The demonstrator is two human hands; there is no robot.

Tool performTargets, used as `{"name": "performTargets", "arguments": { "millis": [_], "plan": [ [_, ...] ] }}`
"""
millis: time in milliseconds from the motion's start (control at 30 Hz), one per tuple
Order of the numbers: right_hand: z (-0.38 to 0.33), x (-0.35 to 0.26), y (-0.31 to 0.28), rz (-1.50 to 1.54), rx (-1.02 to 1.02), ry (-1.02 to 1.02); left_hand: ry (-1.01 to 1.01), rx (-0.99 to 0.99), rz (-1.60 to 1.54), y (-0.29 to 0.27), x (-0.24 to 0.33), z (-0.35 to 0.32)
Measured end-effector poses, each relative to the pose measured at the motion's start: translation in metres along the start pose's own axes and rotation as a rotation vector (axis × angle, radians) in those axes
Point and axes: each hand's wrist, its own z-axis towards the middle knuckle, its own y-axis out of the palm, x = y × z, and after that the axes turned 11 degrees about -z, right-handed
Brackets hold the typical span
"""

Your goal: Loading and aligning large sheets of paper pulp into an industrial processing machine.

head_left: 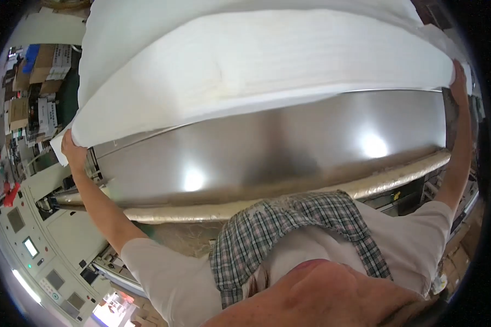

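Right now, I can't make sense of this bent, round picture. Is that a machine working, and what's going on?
No robot here: a person is working bare-handed. The one picture comes from a wide-angle camera worn on the head, looking down, so straight edges bend. The left grip and right grip hold opposite sides of a wide white sheet. It hides the far part of a shiny metal surface. A long wrapped bar runs along the near side.

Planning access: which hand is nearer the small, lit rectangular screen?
Left: the left hand holds the left end of the wide white sheet, on the same side as the screen; the right hand holds the opposite end.
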Motion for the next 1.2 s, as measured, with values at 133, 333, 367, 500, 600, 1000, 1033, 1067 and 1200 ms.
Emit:
{"name": "performTargets", "arguments": {
  "millis": [133,333,367,500,600,1000,1033,1067,1200],
  "plan": [
    [-0.089,-0.033,-0.030,-0.006,-0.086,0.017,0.018,-0.049,0.011,-0.009,-0.007,-0.076],
    [-0.207,-0.094,-0.067,0.117,-0.298,0.055,-0.053,-0.184,0.051,-0.012,0.001,-0.201],
    [-0.218,-0.105,-0.076,0.116,-0.303,0.055,-0.071,-0.240,0.059,-0.011,0.005,-0.218],
    [-0.237,-0.144,-0.097,0.140,-0.290,0.023,-0.193,-0.344,0.075,-0.003,0.009,-0.276],
    [-0.236,-0.149,-0.102,0.210,-0.459,0.066,-0.289,-0.409,0.099,-0.002,0.009,-0.285],
    [-0.053,-0.129,0.070,-0.022,-1.166,-0.491,-0.553,-1.194,0.038,0.099,-0.063,-0.132],
    [-0.049,-0.130,0.077,-0.123,-1.267,-0.395,-0.591,-1.139,0.027,0.110,-0.014,-0.101],
    [-0.036,-0.143,0.089,-0.210,-1.339,-0.328,-0.617,-1.135,0.040,0.100,-0.006,-0.095],
    [-0.048,-0.097,0.134,0.049,-1.156,-0.389,-0.395,-1.098,-0.023,0.095,-0.004,-0.100]
  ]
}}
